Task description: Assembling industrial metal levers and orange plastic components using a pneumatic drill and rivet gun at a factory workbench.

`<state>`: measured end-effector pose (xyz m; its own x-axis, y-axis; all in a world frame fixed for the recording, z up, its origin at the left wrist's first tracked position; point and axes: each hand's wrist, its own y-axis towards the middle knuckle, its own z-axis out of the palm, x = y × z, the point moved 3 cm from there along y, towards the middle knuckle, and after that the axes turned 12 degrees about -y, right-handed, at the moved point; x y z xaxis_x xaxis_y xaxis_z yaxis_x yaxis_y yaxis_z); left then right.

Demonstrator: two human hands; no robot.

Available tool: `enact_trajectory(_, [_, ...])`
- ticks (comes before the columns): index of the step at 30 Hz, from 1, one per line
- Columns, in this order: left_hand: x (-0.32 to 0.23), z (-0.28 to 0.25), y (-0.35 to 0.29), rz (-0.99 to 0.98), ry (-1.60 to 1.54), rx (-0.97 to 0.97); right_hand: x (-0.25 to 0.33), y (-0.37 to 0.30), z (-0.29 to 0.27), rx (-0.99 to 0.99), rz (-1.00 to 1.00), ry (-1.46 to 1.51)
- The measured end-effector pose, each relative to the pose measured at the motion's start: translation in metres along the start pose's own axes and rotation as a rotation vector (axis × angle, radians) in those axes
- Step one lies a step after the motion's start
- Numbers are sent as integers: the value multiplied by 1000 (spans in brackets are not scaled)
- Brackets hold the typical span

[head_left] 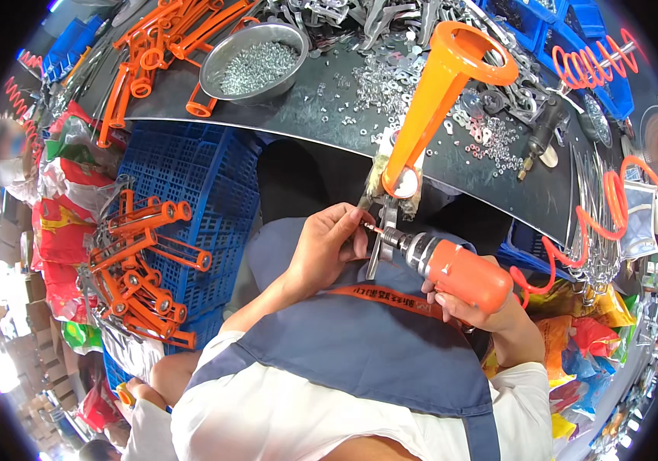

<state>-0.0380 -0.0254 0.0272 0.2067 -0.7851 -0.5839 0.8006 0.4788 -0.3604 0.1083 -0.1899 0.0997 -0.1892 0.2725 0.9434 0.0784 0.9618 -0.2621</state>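
Note:
My right hand (pixel 456 303) is wrapped around a red-orange cordless drill (pixel 463 273) with a black and silver chuck. The drill points left, its thin bit reaching the fingertips of my left hand (pixel 333 242). Thumb and forefinger of that hand are pinched at the bit's tip; whatever small piece they hold is too small to make out. Just beyond both hands, an orange metal frame with a ring-shaped end (pixel 421 119) stands tilted in a fixture (pixel 384 173) at the table's edge. A flat metal strip (pixel 375 257) hangs below the fixture, close to my left fingers.
A steel bowl of screws (pixel 256 65) sits on the dark table (pixel 298 123), among loose nuts and metal parts. More orange frames (pixel 145 269) lie on blue crates (pixel 210 215) to the left. At right are a coiled red hose (pixel 613 203) and an air tool (pixel 540 134).

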Motion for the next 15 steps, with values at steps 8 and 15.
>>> enact_trajectory(8, [7,-1,5,-21,-151,22,-1,0,4,-67,-77,-22])
enact_trajectory(15, [-7,-11,12,190,80,-59,14,-8,-23,-117,42,-83])
